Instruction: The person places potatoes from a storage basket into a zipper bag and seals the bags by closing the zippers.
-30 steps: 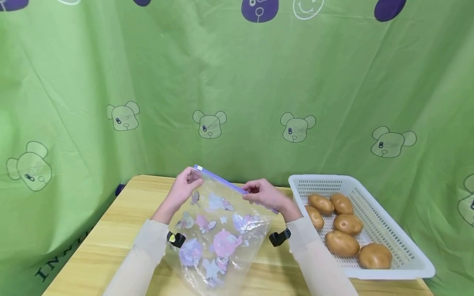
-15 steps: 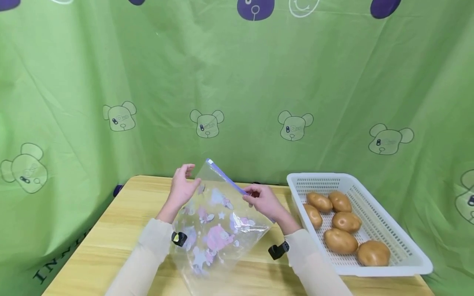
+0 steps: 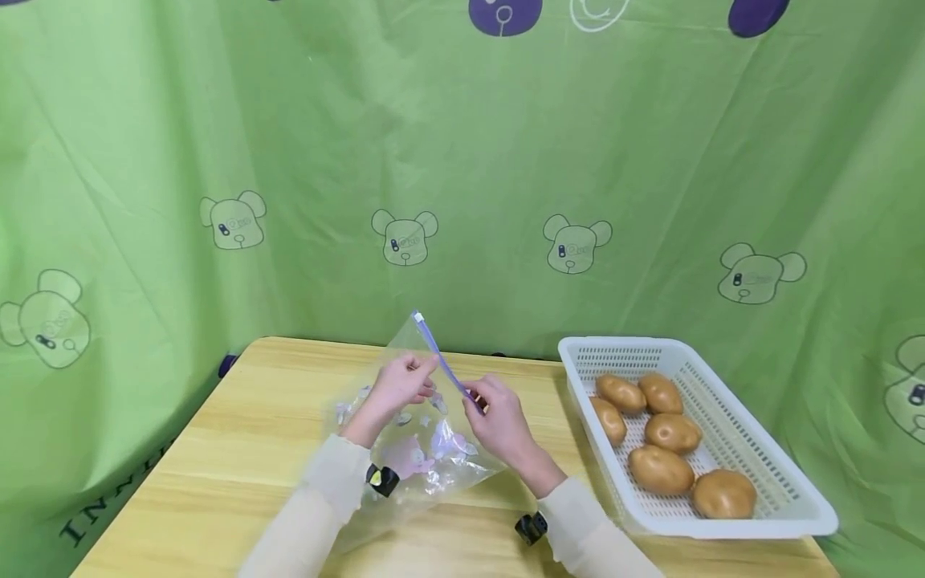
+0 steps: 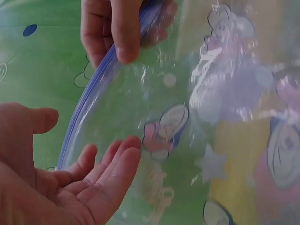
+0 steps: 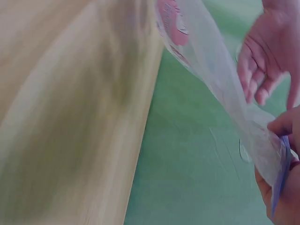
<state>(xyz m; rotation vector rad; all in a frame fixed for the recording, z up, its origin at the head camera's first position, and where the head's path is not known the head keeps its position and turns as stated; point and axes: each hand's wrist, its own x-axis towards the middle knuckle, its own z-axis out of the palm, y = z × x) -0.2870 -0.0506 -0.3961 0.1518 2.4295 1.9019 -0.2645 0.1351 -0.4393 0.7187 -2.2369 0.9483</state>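
Hanging green cloth (image 3: 477,144) behind wooden table (image 3: 253,425)

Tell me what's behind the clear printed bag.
Through the bag, the wooden table and the green curtain show. Whatever lies behind its pastel prints or the left hand is covered.

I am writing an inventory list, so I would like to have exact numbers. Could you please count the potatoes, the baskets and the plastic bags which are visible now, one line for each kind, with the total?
Potatoes: 6
White basket: 1
Clear plastic bag: 1
Total: 8
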